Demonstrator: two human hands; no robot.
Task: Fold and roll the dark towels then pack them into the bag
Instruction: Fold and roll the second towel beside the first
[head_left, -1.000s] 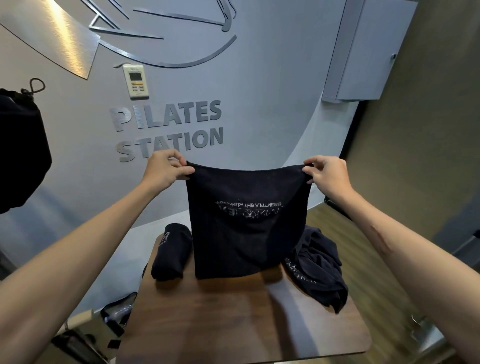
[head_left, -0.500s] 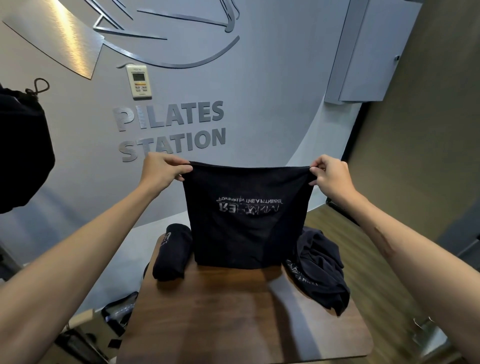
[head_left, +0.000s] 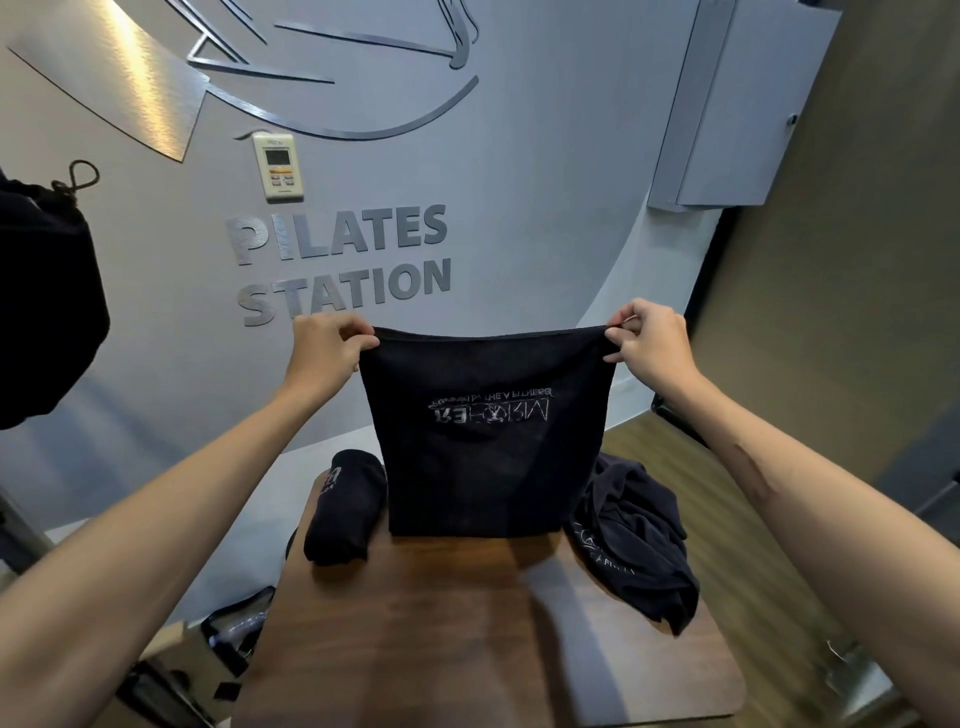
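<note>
head view: a soft, matte black towel (head_left: 488, 441) hangs as a flat, roughly square panel above the far end of a brown wood-grain table (head_left: 467, 639) with rounded corners, its lower edge at the tabletop. pale lettering across its middle reads upside down. the left hand (head_left: 324, 351) pinches the top left corner between thumb and curled fingers; the right hand (head_left: 652, 345) pinches the top right corner likewise, the upper edge pulled taut. a rolled towel (head_left: 343, 509), a stubby cylinder, lies left; a crumpled towel (head_left: 636, 535) sits right. a dark bag (head_left: 44, 306) hangs far left.
</note>
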